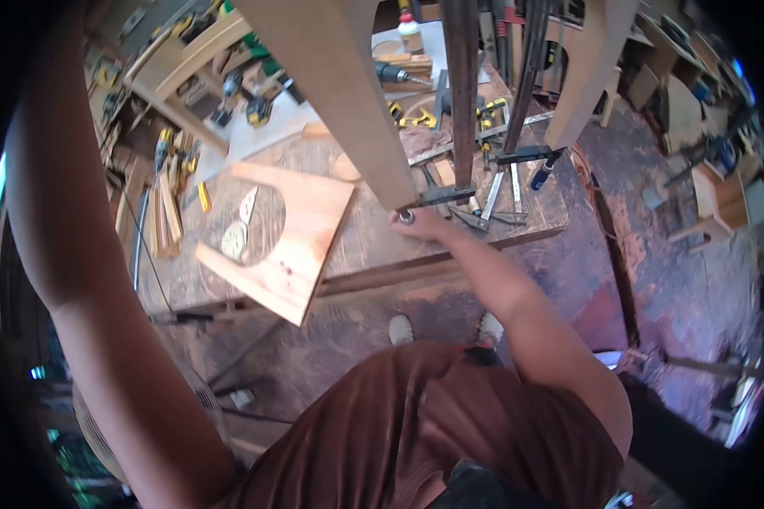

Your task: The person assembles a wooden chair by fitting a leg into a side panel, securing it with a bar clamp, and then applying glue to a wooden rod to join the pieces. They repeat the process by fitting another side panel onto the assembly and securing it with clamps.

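Observation:
My right hand [422, 226] is closed around the screw end of a bar clamp [437, 197], at the lower end of a pale wooden leg [339, 93]. The clamp's dark steel bar [463, 102] runs upward beside the leg. A second bar clamp [526, 155] with a blue handle sits farther right, at the end of another wooden leg [581, 85]. My left arm reaches up along the left side, and its hand lies outside the picture. Below the legs stands the worn wooden workbench [365, 254].
A wooden panel with a curved cutout [310, 225] overhangs the bench's front edge. Squares and loose tools [494, 199] lie right of my hand. Cordless drills [259, 110] and wood strips [168, 212] are at the left. A small wooden chair [717, 204] stands on the floor.

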The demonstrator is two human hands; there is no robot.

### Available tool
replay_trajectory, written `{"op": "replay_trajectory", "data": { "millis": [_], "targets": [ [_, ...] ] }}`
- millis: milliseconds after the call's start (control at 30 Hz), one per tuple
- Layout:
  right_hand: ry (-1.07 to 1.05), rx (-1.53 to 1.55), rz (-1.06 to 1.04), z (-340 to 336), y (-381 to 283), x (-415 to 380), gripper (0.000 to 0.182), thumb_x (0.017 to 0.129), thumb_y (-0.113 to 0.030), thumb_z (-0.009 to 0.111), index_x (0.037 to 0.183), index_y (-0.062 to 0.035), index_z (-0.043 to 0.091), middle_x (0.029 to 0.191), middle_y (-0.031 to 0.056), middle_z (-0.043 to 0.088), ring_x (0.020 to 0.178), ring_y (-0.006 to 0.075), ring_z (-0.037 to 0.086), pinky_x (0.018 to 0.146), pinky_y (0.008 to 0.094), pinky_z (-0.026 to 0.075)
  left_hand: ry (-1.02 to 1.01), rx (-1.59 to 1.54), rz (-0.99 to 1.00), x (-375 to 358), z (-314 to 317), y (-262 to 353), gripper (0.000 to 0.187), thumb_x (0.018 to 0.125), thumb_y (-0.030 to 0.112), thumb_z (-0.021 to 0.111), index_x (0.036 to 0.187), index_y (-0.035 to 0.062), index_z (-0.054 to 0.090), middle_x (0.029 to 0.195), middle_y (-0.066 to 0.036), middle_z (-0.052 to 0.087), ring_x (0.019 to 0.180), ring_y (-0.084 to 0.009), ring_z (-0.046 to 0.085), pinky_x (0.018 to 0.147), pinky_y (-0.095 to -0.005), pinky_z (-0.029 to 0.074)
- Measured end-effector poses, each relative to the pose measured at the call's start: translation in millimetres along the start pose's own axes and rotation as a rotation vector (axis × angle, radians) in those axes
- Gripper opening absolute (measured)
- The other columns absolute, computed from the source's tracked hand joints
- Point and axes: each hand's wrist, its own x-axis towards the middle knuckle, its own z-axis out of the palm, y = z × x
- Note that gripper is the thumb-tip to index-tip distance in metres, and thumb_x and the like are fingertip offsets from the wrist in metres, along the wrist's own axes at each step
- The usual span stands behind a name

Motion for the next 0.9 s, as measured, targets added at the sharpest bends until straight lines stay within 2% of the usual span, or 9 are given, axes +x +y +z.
{"op": "replay_trajectory", "data": {
  "millis": [100, 200, 333, 433, 567, 667, 800, 867, 900],
  "targets": [
    [0.287, 0.027, -0.242, 20, 21, 5, 0.02, 0.087, -0.025, 0.063, 0.097, -0.0102, 0.071, 0.086, 0.0078, 0.07, 0.084, 0.0203, 0.067, 0.079, 0.0364, 0.051, 0.012, -0.373, -0.045, -1, 1, -26, 0.045, 0.087, 0.026, 0.056, 0.131, 0.0159, 0.053, 0.132, -0.014, 0.046, 0.121, -0.0317, 0.046, 0.101, -0.0531, 0.04],
    [0.485, 0.118, -0.001, 38, 9, -5, 0.019, 0.087, -0.022, 0.061, 0.098, -0.0119, 0.073, 0.087, 0.0115, 0.072, 0.085, 0.0242, 0.069, 0.078, 0.0379, 0.051, 0.007, -0.63, -0.092, 7, 6, -52, 0.047, 0.087, 0.021, 0.054, 0.134, 0.018, 0.05, 0.139, -0.015, 0.041, 0.128, -0.0336, 0.042, 0.106, -0.0568, 0.037],
    [0.771, 0.084, -0.145, 61, 11, -5, 0.019, 0.086, -0.02, 0.062, 0.099, -0.0137, 0.074, 0.09, 0.0141, 0.072, 0.087, 0.0285, 0.069, 0.076, 0.039, 0.052, -0.12, -0.985, -0.125, 18, 9, -69, 0.052, 0.088, 0.014, 0.05, 0.139, 0.0208, 0.046, 0.149, -0.015, 0.035, 0.137, -0.0362, 0.037, 0.112, -0.0619, 0.034],
    [1.029, 0.123, 0.069, 74, -6, -5, 0.02, 0.084, -0.02, 0.063, 0.101, -0.0155, 0.072, 0.086, 0.0151, 0.07, 0.086, 0.0348, 0.068, 0.071, 0.0405, 0.052, 0.124, -0.455, -0.182, 20, 41, -41, 0.052, 0.089, 0.01, 0.056, 0.138, 0.0267, 0.05, 0.145, -0.011, 0.045, 0.124, -0.0352, 0.051, 0.096, -0.0546, 0.055],
    [1.436, 0.074, 0.157, 95, -24, -2, 0.018, 0.084, -0.021, 0.064, 0.098, -0.0101, 0.067, 0.078, 0.0142, 0.067, 0.079, 0.0324, 0.068, 0.069, 0.0415, 0.051, 0.125, -0.645, -0.113, 43, 53, -58, 0.052, 0.079, 0.005, 0.059, 0.13, 0.013, 0.052, 0.133, -0.016, 0.051, 0.118, -0.0386, 0.054, 0.096, -0.0577, 0.052],
    [1.191, 0.219, -0.147, 82, 0, -3, 0.021, 0.085, -0.024, 0.065, 0.096, -0.0063, 0.066, 0.072, 0.0111, 0.065, 0.07, 0.0234, 0.065, 0.065, 0.039, 0.05, 0.064, -0.724, 0.008, 62, 59, -78, 0.046, 0.084, 0.02, 0.064, 0.128, 0.0092, 0.055, 0.115, -0.014, 0.061, 0.104, -0.0297, 0.062, 0.089, -0.0444, 0.052],
    [0.217, 0.332, -0.091, 21, -16, -55, 0.024, 0.086, -0.026, 0.066, 0.103, -0.0113, 0.073, 0.067, 0.0039, 0.058, 0.065, 0.0135, 0.057, 0.063, 0.0335, 0.047, 0.031, -0.688, 0.002, 89, 67, -71, 0.039, 0.09, 0.021, 0.062, 0.126, 0.0097, 0.059, 0.116, -0.012, 0.062, 0.108, -0.0261, 0.058, 0.094, -0.042, 0.046],
    [0.265, 0.255, -0.033, 25, -21, -48, 0.023, 0.086, -0.026, 0.066, 0.103, -0.0121, 0.073, 0.067, 0.0025, 0.059, 0.065, 0.013, 0.057, 0.063, 0.0332, 0.047, 0.049, -0.516, -0.249, 89, 60, -64, 0.037, 0.092, 0.004, 0.052, 0.126, 0.0159, 0.062, 0.142, -0.009, 0.049, 0.134, -0.0306, 0.042, 0.116, -0.0552, 0.032],
    [0.348, 0.182, 0.05, 26, -23, -47, 0.022, 0.086, -0.025, 0.066, 0.103, -0.0128, 0.074, 0.068, 0.0012, 0.061, 0.065, 0.0125, 0.057, 0.063, 0.0329, 0.047, 0.067, -0.638, -0.089, 75, 66, -62, 0.04, 0.09, 0.009, 0.057, 0.13, 0.0112, 0.056, 0.128, -0.012, 0.057, 0.118, -0.0281, 0.053, 0.102, -0.0463, 0.043]
  ]
}}
